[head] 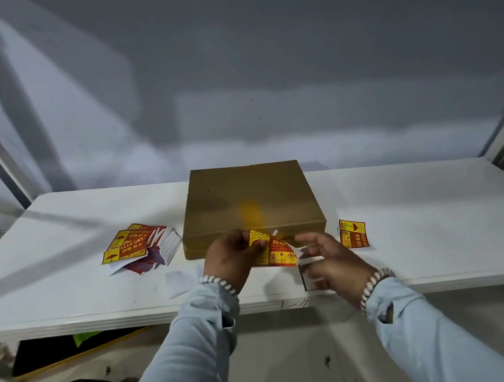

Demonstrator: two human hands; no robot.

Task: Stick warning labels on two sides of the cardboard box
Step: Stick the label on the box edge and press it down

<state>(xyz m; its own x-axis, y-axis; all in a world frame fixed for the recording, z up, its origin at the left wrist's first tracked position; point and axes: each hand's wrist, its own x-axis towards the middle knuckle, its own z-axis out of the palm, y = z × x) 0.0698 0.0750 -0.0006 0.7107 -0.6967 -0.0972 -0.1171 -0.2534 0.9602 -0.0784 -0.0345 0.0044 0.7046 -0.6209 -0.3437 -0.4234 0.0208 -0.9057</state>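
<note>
From the head view: left hand (233,256) pinching a thin, floppy warning label (273,251) just before the cardboard box (248,205) at the table's (435,226) front edge; right hand (331,257) blurred, apparently peeling backing. Probably light, sticky; best held by corners.

The box (250,206) is plain brown cardboard, matt, with a faint yellowish sheen on top. The table (416,212) looks like smooth white plastic or laminate, slightly glossy. The label (271,251) the left hand (232,258) pinches is printed paper, red and yellow, a bit shiny, with white backing curling off. The stack (142,247) is the same glossy paper. Sleeves (185,354) are soft pale cloth; the bracelets (216,283) are white beads
</note>
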